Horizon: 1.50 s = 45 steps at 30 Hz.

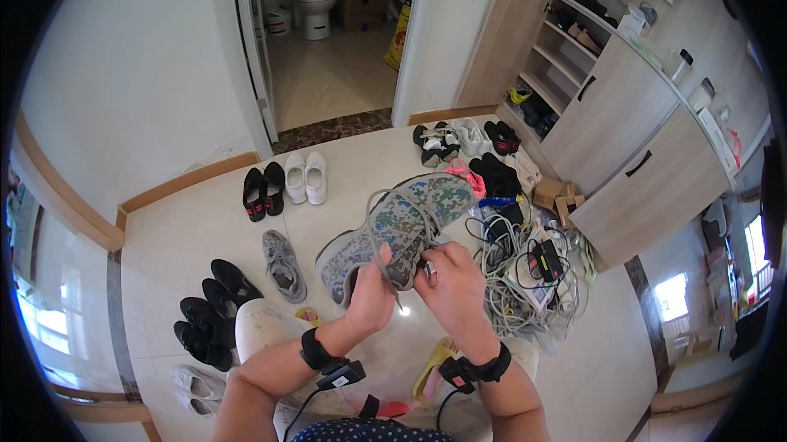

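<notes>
A lace-up shoe (410,216) in grey, blue and green camouflage is in front of me, its toe pointing to the upper right. Against its left side lies another camouflage part (338,266), which looks like a second shoe; the overlap hides where one ends. A long grey shoelace (370,225) loops up over the shoe. My left hand (370,298) is closed, with the lace between thumb and fingers. My right hand (449,284) pinches at the lacing by the tongue, and its fingertips partly hide what they grip.
A tangle of grey cables (525,270) lies to the right, near a shoe cabinet (611,106) with one door open. White shoes (306,178), a grey sneaker (284,266) and black shoes (205,331) stand on the left. A pale stool (262,331) and yellow slippers (434,368) are below my arms.
</notes>
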{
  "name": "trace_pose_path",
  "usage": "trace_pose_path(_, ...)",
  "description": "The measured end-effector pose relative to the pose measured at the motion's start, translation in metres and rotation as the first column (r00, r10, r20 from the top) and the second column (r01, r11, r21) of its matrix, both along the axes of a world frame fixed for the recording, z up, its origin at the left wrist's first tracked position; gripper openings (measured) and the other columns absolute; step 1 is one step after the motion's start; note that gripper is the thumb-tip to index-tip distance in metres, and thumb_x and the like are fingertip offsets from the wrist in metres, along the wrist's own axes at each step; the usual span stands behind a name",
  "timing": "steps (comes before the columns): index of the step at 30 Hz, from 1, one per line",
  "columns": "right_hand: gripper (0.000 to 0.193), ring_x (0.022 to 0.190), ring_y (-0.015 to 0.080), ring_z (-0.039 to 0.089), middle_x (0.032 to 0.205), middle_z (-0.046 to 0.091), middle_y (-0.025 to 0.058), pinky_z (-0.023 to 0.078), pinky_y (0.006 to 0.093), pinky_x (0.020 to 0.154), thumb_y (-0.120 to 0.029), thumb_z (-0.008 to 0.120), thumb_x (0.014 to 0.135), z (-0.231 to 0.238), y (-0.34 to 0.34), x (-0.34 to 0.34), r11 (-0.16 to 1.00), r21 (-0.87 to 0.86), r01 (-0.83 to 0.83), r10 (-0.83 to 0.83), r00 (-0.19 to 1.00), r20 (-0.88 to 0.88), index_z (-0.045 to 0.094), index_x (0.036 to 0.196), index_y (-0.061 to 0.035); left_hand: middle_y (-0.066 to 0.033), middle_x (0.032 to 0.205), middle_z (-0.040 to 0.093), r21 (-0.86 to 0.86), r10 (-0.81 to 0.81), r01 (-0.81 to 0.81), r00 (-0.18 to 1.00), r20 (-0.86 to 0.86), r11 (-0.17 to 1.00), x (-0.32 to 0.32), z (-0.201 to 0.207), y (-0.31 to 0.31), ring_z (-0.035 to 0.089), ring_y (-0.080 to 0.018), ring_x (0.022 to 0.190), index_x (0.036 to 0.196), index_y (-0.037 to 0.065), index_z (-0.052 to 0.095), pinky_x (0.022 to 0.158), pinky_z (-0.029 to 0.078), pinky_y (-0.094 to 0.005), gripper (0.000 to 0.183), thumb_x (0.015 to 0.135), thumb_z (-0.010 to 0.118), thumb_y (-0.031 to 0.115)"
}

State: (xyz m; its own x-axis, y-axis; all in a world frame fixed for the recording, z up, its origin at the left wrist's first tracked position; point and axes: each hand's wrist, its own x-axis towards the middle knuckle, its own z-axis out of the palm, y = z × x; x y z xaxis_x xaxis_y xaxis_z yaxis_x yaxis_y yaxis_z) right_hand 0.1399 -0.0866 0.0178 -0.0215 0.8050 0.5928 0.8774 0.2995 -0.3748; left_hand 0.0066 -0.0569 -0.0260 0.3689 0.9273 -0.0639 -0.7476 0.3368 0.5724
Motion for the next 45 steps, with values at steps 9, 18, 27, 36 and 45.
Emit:
trace_pose_path(9,0.026,0.082,0.027,0.057,0.089,0.058,0.0048,0.047,0.0378,0.067,-0.008,0.072,0.067,-0.006,0.003,0.008,0.99,0.06,-0.125,0.124,0.992,0.03,0.065,0.092,-0.007,-0.007,0.121,0.061,0.068,0.026,-0.028,0.999,0.02,0.997,0.001,-0.007,0.003,0.057,-0.0157,0.109,0.126,-0.001,0.053,0.096,0.044,-0.0319,0.042,0.104,0.041,0.032)
trace_pose_path(18,0.025,0.092,0.0297,0.059,0.103,0.06,0.0072,0.047,0.0392,0.074,0.001,0.059,0.085,0.024,-0.045,-0.05,0.674,0.277,-0.685,0.738,0.618,-0.27,0.061,0.109,-0.0064,-0.0083,0.125,0.062,-0.14,0.069,-0.064,0.997,0.033,0.988,-0.001,-0.015,0.03,0.059,-0.0194,0.112,0.131,0.001,0.051,0.099,0.044,-0.0349,0.044,0.1,0.046,0.033)
trace_pose_path(27,0.017,0.055,0.0186,0.052,0.071,0.054,0.0067,0.041,0.0295,0.051,-0.005,0.071,0.079,0.011,-0.001,0.002,0.989,0.028,-0.148,0.149,0.934,-0.324,0.065,0.095,-0.005,-0.0085,0.135,0.054,0.044,0.088,-0.094,0.99,0.108,0.995,-0.011,0.01,0.023,0.051,-0.0217,0.123,0.136,0.001,0.046,0.106,0.037,-0.0363,0.046,0.102,0.04,0.031)
trace_pose_path(36,0.007,0.053,0.0198,0.051,0.064,0.051,0.0047,0.039,0.0302,0.051,-0.007,0.069,0.076,0.001,0.001,0.001,0.947,-0.155,-0.28,0.211,0.911,-0.355,0.065,0.08,-0.0046,-0.0078,0.133,0.055,0.119,0.086,-0.091,0.995,0.044,0.989,-0.01,-0.002,0.011,0.053,-0.0215,0.12,0.135,0.001,0.047,0.104,0.039,-0.0366,0.045,0.101,0.046,0.029)
trace_pose_path(45,0.003,0.056,0.013,0.044,0.066,0.05,0.0025,0.035,0.028,0.052,-0.006,0.065,0.08,0.034,-0.033,-0.016,0.442,-0.231,-0.867,0.54,0.463,-0.703,0.062,0.08,-0.0043,-0.009,0.131,0.058,0.017,0.07,-0.073,0.984,0.162,0.997,-0.013,0.005,0.03,0.053,-0.0239,0.122,0.133,0.002,0.049,0.104,0.039,-0.038,0.044,0.098,0.048,0.031)
